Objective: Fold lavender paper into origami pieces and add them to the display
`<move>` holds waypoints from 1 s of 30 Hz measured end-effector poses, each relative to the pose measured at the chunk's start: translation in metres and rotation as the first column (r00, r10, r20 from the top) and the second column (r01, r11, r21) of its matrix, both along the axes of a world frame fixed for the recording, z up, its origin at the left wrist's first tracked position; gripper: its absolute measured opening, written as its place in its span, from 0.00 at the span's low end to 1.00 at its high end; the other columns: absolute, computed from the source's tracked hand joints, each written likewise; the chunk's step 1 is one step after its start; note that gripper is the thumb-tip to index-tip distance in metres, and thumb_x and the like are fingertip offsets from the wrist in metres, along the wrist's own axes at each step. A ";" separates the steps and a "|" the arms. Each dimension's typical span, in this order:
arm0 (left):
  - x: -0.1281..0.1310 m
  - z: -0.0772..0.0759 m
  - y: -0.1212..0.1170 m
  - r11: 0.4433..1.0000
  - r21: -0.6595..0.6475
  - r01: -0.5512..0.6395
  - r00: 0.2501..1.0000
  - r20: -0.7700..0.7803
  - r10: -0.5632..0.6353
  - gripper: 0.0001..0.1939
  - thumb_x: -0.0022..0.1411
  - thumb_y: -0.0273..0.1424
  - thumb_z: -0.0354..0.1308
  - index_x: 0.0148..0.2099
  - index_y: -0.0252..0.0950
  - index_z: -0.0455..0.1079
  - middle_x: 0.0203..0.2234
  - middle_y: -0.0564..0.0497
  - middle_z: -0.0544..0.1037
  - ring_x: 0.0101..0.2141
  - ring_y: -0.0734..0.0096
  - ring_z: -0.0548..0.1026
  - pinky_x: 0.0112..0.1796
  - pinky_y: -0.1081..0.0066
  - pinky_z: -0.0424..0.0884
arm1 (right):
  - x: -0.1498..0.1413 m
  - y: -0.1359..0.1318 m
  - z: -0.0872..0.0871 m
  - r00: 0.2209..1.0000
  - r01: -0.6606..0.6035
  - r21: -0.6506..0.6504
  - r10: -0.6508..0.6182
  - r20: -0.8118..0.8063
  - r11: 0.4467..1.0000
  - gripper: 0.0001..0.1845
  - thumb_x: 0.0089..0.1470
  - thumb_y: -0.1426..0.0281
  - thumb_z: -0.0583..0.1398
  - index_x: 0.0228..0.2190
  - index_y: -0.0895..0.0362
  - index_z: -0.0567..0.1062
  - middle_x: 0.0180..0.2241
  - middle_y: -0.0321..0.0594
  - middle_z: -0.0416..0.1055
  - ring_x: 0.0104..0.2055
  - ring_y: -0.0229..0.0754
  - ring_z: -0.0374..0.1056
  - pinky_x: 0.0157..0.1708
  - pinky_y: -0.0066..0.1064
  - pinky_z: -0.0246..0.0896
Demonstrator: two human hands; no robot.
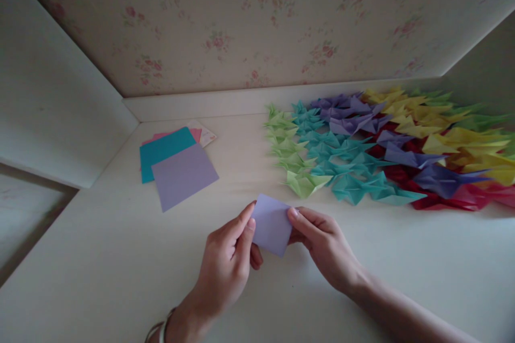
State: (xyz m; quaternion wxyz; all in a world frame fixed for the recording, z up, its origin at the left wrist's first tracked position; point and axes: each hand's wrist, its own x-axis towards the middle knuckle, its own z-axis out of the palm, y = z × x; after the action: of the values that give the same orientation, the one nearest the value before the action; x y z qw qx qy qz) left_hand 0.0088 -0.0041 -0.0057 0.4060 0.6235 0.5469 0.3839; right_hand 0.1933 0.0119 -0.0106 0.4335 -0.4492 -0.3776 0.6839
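A small purple paper square (272,228), tilted a little, is held up between both hands above the white tabletop. My left hand (227,260) pinches its left edge between thumb and fingers. On the opposite side, my right hand (322,241) grips the upper right corner, thumb on the front face and fingers behind. Whether the square is folded in layers cannot be made out. Farther back on the left lies a larger purple sheet (185,177), partly over a teal sheet (161,153).
Rows of folded paper figures fill the back right: light green ones (306,183), teal ones (350,187), purple ones (446,178), yellow ones (466,142) and red ones (446,198). Pink paper (196,134) shows under the sheets. A flowered wall (241,27) rises behind the white table (120,257).
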 end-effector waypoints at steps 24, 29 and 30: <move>0.001 0.003 -0.001 0.999 0.029 -0.019 0.999 0.027 0.018 0.20 0.71 0.34 0.50 0.60 0.33 0.70 0.14 0.57 0.73 0.15 0.76 0.73 0.21 0.78 0.71 | -0.002 -0.001 0.001 0.966 -0.159 0.053 0.144 0.216 0.986 0.28 0.60 0.49 0.57 0.24 0.61 0.75 0.24 0.40 0.73 0.27 0.38 0.68 0.30 0.28 0.63; 0.001 0.003 -0.001 0.999 0.049 -0.023 0.999 0.029 0.022 0.20 0.71 0.34 0.50 0.60 0.32 0.70 0.14 0.57 0.72 0.15 0.76 0.73 0.21 0.78 0.72 | -0.001 -0.002 0.000 0.954 -0.176 0.044 0.160 0.252 0.983 0.28 0.60 0.49 0.57 0.24 0.61 0.74 0.23 0.39 0.73 0.27 0.37 0.67 0.29 0.27 0.62; 0.000 0.002 -0.001 0.999 0.047 -0.026 0.999 0.032 0.025 0.20 0.71 0.34 0.50 0.60 0.32 0.70 0.14 0.57 0.72 0.14 0.76 0.73 0.21 0.78 0.72 | -0.001 -0.001 0.001 0.956 -0.200 0.040 0.186 0.228 0.979 0.27 0.60 0.49 0.57 0.24 0.61 0.75 0.24 0.39 0.73 0.27 0.37 0.68 0.29 0.27 0.62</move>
State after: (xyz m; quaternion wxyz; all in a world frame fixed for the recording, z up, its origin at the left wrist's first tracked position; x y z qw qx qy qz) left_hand 0.0091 -0.0052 -0.0032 0.3946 0.6199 0.5391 0.4117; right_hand 0.1918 0.0104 -0.0100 0.3333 -0.4703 -0.4870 0.6562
